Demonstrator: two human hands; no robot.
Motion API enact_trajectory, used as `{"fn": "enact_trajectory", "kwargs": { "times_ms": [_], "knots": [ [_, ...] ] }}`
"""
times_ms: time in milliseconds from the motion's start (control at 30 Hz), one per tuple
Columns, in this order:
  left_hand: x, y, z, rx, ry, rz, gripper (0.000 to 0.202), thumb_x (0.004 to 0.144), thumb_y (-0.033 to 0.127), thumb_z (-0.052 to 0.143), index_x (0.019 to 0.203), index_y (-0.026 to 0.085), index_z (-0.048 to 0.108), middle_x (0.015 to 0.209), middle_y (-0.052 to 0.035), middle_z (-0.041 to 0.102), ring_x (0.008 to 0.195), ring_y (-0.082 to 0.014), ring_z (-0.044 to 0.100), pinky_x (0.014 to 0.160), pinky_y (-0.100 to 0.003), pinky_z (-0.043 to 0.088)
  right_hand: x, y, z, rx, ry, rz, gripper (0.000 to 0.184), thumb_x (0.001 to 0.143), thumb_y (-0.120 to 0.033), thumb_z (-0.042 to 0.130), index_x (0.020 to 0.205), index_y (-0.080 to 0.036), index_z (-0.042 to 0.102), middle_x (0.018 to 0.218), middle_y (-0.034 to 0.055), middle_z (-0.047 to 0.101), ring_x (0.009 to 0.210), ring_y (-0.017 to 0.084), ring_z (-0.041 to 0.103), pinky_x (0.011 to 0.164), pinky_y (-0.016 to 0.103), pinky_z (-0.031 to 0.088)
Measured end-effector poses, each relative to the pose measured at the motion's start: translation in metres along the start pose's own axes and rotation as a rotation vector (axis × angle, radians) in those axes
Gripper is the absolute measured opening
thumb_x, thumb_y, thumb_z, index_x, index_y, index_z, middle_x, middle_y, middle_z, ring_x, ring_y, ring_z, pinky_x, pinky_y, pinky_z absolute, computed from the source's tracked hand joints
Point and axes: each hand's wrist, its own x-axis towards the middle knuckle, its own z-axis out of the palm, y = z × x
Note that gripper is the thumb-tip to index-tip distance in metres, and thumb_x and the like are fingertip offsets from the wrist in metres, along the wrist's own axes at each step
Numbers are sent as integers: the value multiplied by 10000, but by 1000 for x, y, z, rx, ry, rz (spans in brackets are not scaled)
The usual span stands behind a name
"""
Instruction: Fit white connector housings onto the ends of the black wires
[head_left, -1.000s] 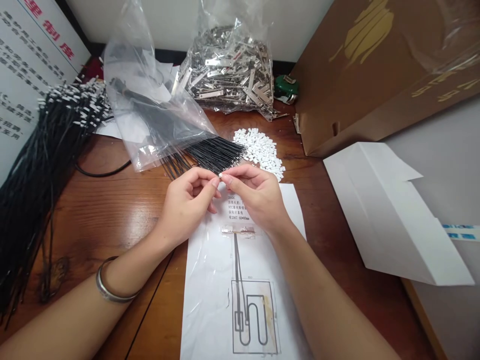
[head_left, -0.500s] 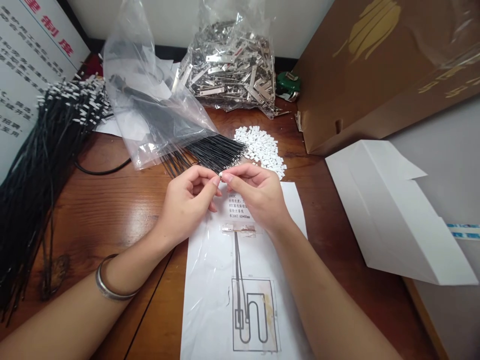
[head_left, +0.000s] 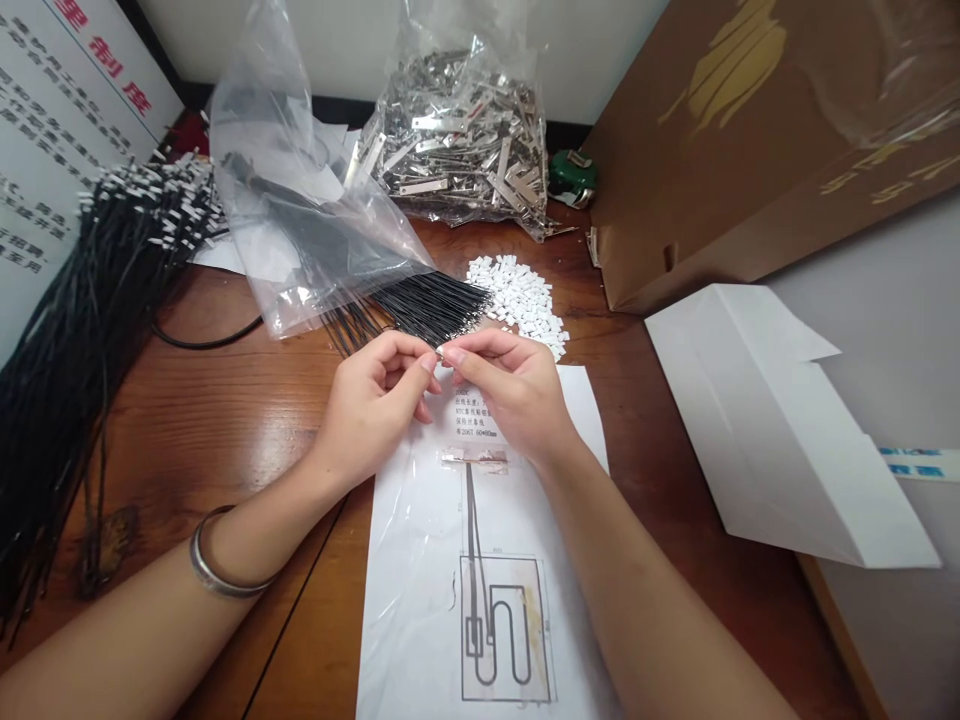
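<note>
My left hand (head_left: 381, 395) and my right hand (head_left: 516, 385) meet fingertip to fingertip above the top of the printed sheet. Between the pinched tips shows a speck of a small white connector housing (head_left: 441, 350), at my right thumb and finger. Whatever my left finger and thumb pinch is hidden. Just beyond the hands, black wires (head_left: 427, 300) with bare metal ends stick out of a clear plastic bag (head_left: 300, 300). Beside them, to the right, lies a pile of loose white connector housings (head_left: 521, 300). Under the hands is the printed sheet (head_left: 420, 560) with a line drawing.
On the left hangs a thick bundle of black wires (head_left: 52, 370) with white-tipped ends. At the back stand a clear bag of metal strips (head_left: 457, 140) and a green tape measure (head_left: 573, 178). A brown box (head_left: 675, 150) and a folded white card (head_left: 772, 430) occupy the right.
Both hands keep the same pinch at nearly the same spot. The view has shifted slightly, so things at the right appear a little farther left.
</note>
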Motion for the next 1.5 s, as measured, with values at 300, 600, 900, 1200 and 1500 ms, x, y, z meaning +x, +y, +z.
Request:
{"fn": "enact_trajectory", "kwargs": {
  "times_ms": [300, 600, 900, 1200, 1500],
  "knots": [
    [1, -1, 1, 7, 16, -7, 128, 841, 261, 690, 800, 164, 617, 646, 13, 653, 473, -81, 591, 465, -183, 497, 0, 0, 0, 2, 14, -6, 120, 696, -307, 818, 736, -208, 763, 717, 6, 722, 623, 110, 605, 604, 274, 507],
    [-1, -3, 1, 12, 22, -1, 140, 847, 251, 695, 783, 159, 610, 655, 3, 678, 484, -79, 601, 471, -179, 508, -1, -1, 1, -46, 4, -46, 107, 700, -290, 813, 732, -206, 756, 711, 4, 724, 628, 116, 622, 616, 285, 522],
    [-1, -2, 1, 2, 29, -62, 172, 803, 282, 735, 773, 142, 640, 708, -42, 748, 492, -97, 621, 470, -197, 507, -4, -3, 3, -114, 18, -110, 98, 718, -282, 788, 723, -201, 733, 717, 12, 719, 661, 138, 648, 644, 312, 551],
    [-2, 0, 0, 3, 34, -89, 150, 773, 248, 747, 743, 138, 649, 694, -40, 748, 470, -88, 607, 458, -185, 495, -7, 1, 4, -237, 32, -238, 20, 773, -212, 739, 757, -201, 730, 752, 19, 728, 691, 144, 661, 644, 316, 544],
    [-2, -1, 0, 6, 31, -76, 134, 779, 232, 739, 755, 137, 648, 688, -27, 741, 475, -81, 609, 466, -175, 497, -8, -1, 4, -221, 49, -214, 19, 750, -198, 743, 739, -189, 732, 724, 19, 731, 658, 138, 664, 620, 305, 543]
  ]
}}
